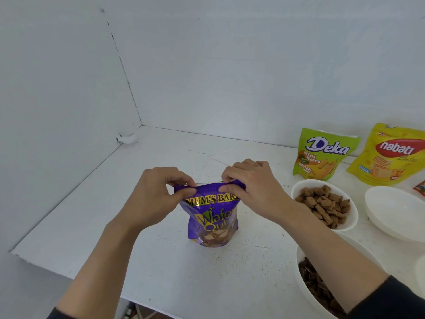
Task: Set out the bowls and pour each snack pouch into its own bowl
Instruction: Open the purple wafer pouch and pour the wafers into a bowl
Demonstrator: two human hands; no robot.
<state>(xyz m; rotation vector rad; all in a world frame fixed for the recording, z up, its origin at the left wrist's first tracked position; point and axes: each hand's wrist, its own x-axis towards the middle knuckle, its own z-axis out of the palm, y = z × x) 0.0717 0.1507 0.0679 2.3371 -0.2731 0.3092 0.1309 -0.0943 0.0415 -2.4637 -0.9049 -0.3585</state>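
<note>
One pouch (210, 217) upright, top apparently sealed | left hand (156, 192), right hand (253, 187) pinch top

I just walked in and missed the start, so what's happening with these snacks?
A person is working at a white table. The left hand and right hand pinch the top edge of a purple wafer pouch standing upright, apparently working its seal. To the right, a far bowl and a near bowl already hold brown snacks; a third bowl is empty. A green Deka pouch and a yellow Nabati pouch stand at the back.
</note>
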